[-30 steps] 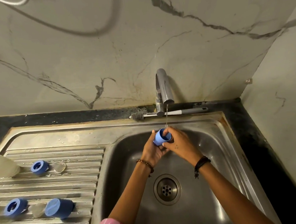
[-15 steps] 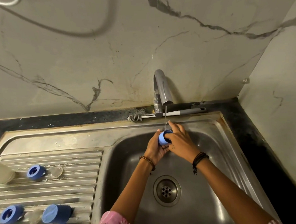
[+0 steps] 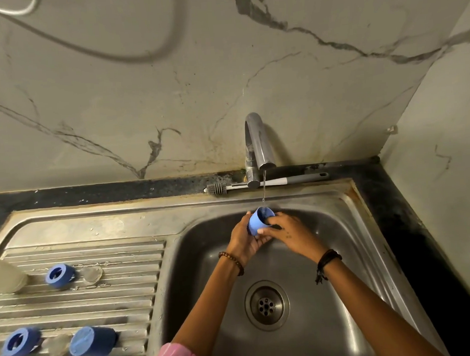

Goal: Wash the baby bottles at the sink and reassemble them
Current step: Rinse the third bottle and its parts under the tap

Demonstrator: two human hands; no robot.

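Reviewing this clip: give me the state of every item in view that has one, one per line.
Chrome tap: running, thin stream.
Blue plastic bottle cap: held under the stream, opening up.
Left hand: grips the cap.
Right hand: fingers on the cap's rim.
Grey bottle brush: lying on the ledge behind the tap.
Blue cap on the drainboard: lying on its side.
Two blue screw rings: on their sides, unattached.
Translucent bottle: lying on the drainboard, uncapped.
Sink drain: unplugged.

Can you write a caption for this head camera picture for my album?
Both hands, left and right, hold a blue cap under the tap stream, over the sink.
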